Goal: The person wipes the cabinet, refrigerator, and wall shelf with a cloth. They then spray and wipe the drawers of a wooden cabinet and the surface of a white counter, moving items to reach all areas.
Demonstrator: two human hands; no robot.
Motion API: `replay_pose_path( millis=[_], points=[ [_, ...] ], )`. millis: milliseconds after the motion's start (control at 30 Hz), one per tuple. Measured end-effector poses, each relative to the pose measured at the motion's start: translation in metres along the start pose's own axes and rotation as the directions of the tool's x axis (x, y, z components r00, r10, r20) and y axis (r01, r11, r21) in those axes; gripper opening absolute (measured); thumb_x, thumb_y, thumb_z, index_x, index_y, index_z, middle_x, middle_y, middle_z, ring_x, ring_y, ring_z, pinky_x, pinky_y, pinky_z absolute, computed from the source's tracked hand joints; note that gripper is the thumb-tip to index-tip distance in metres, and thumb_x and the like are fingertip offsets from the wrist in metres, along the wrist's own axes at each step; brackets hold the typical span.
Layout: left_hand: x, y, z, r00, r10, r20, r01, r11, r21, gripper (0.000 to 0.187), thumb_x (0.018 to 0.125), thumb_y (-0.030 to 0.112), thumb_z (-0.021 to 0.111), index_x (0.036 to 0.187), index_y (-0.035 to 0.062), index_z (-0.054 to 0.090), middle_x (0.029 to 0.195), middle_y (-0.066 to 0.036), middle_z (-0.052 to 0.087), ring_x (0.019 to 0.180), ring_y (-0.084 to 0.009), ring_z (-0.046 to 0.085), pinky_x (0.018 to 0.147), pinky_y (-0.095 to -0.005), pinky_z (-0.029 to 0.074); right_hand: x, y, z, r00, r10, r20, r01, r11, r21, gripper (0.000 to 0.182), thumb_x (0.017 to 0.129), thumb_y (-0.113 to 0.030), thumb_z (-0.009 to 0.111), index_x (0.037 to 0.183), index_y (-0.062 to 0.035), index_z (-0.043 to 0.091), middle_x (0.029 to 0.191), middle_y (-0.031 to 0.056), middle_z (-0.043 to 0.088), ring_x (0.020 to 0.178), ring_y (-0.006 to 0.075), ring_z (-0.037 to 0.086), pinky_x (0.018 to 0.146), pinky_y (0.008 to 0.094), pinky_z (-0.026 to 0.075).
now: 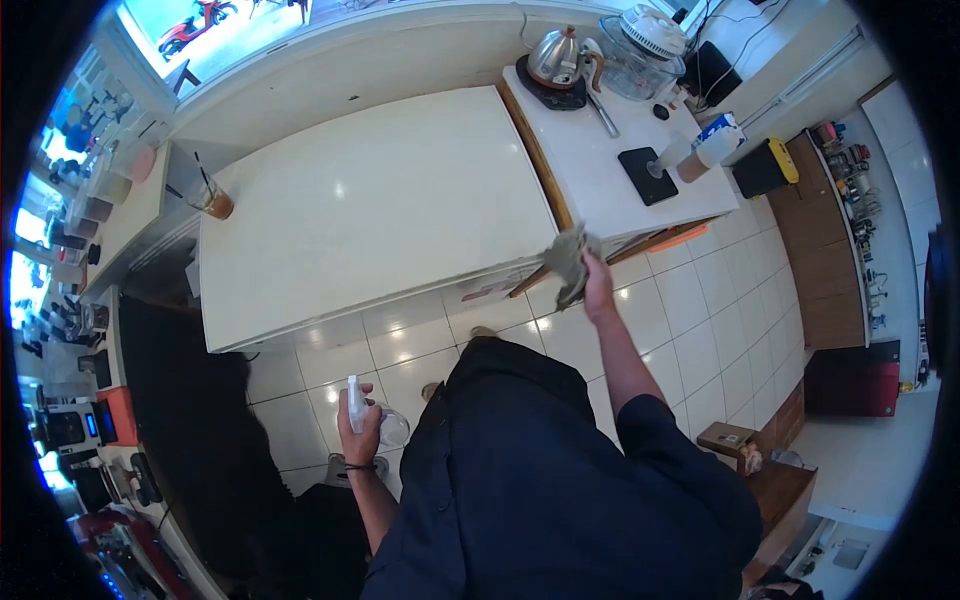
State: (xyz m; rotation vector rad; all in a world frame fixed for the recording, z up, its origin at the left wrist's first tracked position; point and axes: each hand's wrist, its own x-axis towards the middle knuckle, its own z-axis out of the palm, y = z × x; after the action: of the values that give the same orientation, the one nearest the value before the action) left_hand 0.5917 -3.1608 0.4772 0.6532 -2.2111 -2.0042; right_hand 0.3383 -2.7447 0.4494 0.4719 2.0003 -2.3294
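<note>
My left hand (362, 435) is closed around a clear spray bottle with a white trigger head (357, 403), low over the floor in front of the white table. In my right hand (597, 287) is a crumpled grey-green cloth (570, 262), hanging at the right front corner of the white table (370, 210). A glass with a brown drink and dark straws (217, 203) stands at the table's left end.
A side counter (600, 150) at the right holds a steel kettle (556, 60), a black scale (648, 176), a bottle (700, 160) and a large glass vessel (640, 65). Someone in black (190, 420) is close on my left. A cardboard box (727, 440) sits at lower right.
</note>
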Motion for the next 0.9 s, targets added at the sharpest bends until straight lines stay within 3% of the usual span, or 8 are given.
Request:
replay_pose_path(
  millis=[67, 133, 233, 267, 433, 467, 633, 900],
  points=[
    [0.005, 0.001, 0.019, 1.0, 0.017, 0.007, -0.018, 1.0, 0.025, 0.032, 0.081, 0.006, 0.061, 0.112, 0.0044, 0.058, 0.096, -0.003, 0.057, 0.082, -0.0107, 0.054, 0.071, -0.0268, 0.049, 0.018, -0.046, -0.008, 0.965, -0.262, 0.028, 0.252, 0.887, -0.388, 0.045, 0.096, -0.029, 0.056, 0.131, -0.0006, 0.056, 0.125, 0.0192, 0.061, 0.115, 0.029, 0.06, 0.099, 0.0363, 0.046],
    [0.01, -0.001, 0.033, 0.999, -0.006, 0.032, 0.004, 0.998, 0.06, 0.032, 0.08, 0.007, 0.061, 0.112, 0.0044, 0.058, 0.095, -0.003, 0.057, 0.081, -0.011, 0.054, 0.071, -0.0276, 0.049, 0.034, -0.067, -0.01, 0.823, -0.551, 0.135, 0.469, 0.527, -0.709, 0.052, 0.092, -0.027, 0.06, 0.137, -0.0009, 0.051, 0.135, 0.0238, 0.054, 0.125, 0.0364, 0.053, 0.104, 0.0407, 0.043],
    [0.019, -0.019, 0.064, 0.996, -0.077, 0.048, 0.07, 0.989, 0.131, 0.033, 0.079, 0.008, 0.062, 0.111, 0.0043, 0.058, 0.093, -0.004, 0.057, 0.079, -0.0112, 0.054, 0.07, -0.0282, 0.049, 0.095, -0.018, -0.044, 0.819, -0.443, 0.365, 0.397, -0.022, -0.918, 0.067, 0.087, -0.026, 0.064, 0.146, -0.0034, 0.04, 0.149, 0.0254, 0.038, 0.138, 0.0435, 0.038, 0.111, 0.0495, 0.034],
    [0.02, -0.024, 0.076, 0.995, -0.093, 0.035, 0.087, 0.984, 0.158, 0.032, 0.079, 0.009, 0.062, 0.11, 0.0043, 0.058, 0.091, -0.003, 0.057, 0.078, -0.0112, 0.055, 0.069, -0.0281, 0.049, 0.095, -0.017, -0.041, 0.842, -0.379, 0.384, 0.371, -0.111, -0.922, 0.078, 0.084, -0.026, 0.066, 0.15, -0.0043, 0.032, 0.155, 0.0229, 0.03, 0.143, 0.0432, 0.028, 0.113, 0.056, 0.029],
    [0.003, -0.039, 0.138, 0.952, -0.27, -0.144, 0.295, 0.935, 0.198, 0.031, 0.078, 0.007, 0.061, 0.109, 0.005, 0.059, 0.089, -0.003, 0.058, 0.073, -0.0103, 0.054, 0.063, -0.0272, 0.047, 0.158, -0.037, -0.031, 0.817, -0.399, 0.417, 0.445, -0.024, -0.895, 0.077, 0.084, -0.027, 0.067, 0.147, 0.0003, 0.034, 0.152, 0.0238, 0.034, 0.142, 0.0406, 0.031, 0.115, 0.055, 0.026],
    [0.001, -0.02, 0.158, 0.934, -0.317, -0.163, 0.345, 0.919, 0.191, 0.034, 0.079, 0.007, 0.063, 0.112, 0.0052, 0.061, 0.098, -0.002, 0.061, 0.083, -0.011, 0.057, 0.075, -0.028, 0.048, 0.186, -0.043, -0.028, 0.805, -0.425, 0.413, 0.452, -0.01, -0.892, 0.076, 0.084, -0.027, 0.068, 0.147, 0.001, 0.035, 0.151, 0.0238, 0.035, 0.141, 0.0405, 0.031, 0.114, 0.0549, 0.026],
    [-0.013, -0.003, 0.233, 0.9, -0.353, -0.254, 0.38, 0.923, 0.065, 0.032, 0.081, 0.001, 0.061, 0.113, 0.0051, 0.059, 0.092, -0.001, 0.059, 0.078, -0.0086, 0.054, 0.068, -0.0248, 0.046, 0.29, -0.065, -0.006, 0.788, -0.475, 0.392, 0.468, 0.049, -0.882, 0.074, 0.083, -0.026, 0.069, 0.143, 0.0046, 0.037, 0.148, 0.0251, 0.037, 0.14, 0.0408, 0.033, 0.115, 0.0533, 0.027],
    [0.003, 0.012, 0.283, 0.905, -0.38, -0.194, 0.407, 0.905, 0.124, 0.032, 0.08, 0.005, 0.064, 0.112, 0.0061, 0.061, 0.087, -0.002, 0.059, 0.076, -0.0102, 0.056, 0.067, -0.0264, 0.047, 0.199, -0.054, -0.041, 0.828, -0.347, 0.441, 0.501, 0.102, -0.859, 0.071, 0.084, -0.023, 0.062, 0.143, 0.0067, 0.036, 0.15, 0.0268, 0.035, 0.141, 0.0422, 0.032, 0.114, 0.0544, 0.027]
  ],
)
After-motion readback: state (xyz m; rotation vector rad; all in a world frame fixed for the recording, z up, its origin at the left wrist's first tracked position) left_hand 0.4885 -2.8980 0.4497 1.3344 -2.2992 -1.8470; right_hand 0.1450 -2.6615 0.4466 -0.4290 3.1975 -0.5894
